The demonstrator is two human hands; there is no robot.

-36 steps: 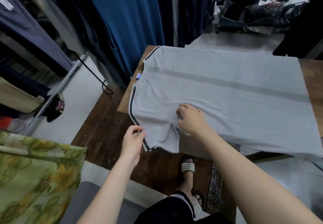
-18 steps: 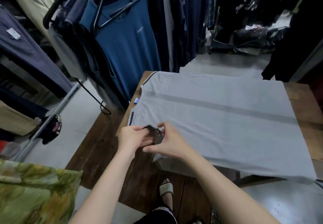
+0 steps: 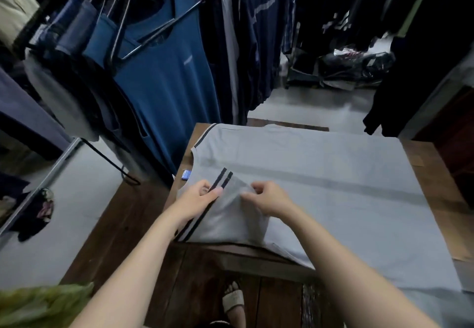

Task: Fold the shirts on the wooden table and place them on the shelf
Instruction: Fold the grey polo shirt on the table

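- Bottom centre: a sandalled foot (image 3: pixel 233 299) is seen below the table edge. A green patterned cloth (image 3: pixel 43 307) is blurred at lower left.
- Mid-frame: both forearms are extended upward.
  - The left hand (image 3: pixel 197 198) is closed in a pinch on the dark-striped hem of the sleeve (image 3: pixel 225 217).
  - The right hand (image 3: pixel 269 199), just beside it, is pinched on the upper fold of the same flap.
- The sleeve is laid inward over the body of the grey shirt (image 3: pixel 333 199), its stripes running diagonally.
- The shirt is spread on the wooden table (image 3: pixel 433 166), collar toward frame left. A blue neck label (image 3: pixel 186 174) sits at the table's left edge, and the cloth overhangs at lower right.
- Step judged: the first side fold, with the sleeve being tucked in. The task is judged to be at an early stage.
- Next move, as judged: the flap is to be flattened and let go. The near long edge is then to be carried over toward the grey centre band and kept parallel, so that no skew is set in.
- Upper left: a blue shirt on a hanger (image 3: pixel 166 84) is noted, with dark garments (image 3: pixel 256 45) beyond it.
- No shelf is seen.
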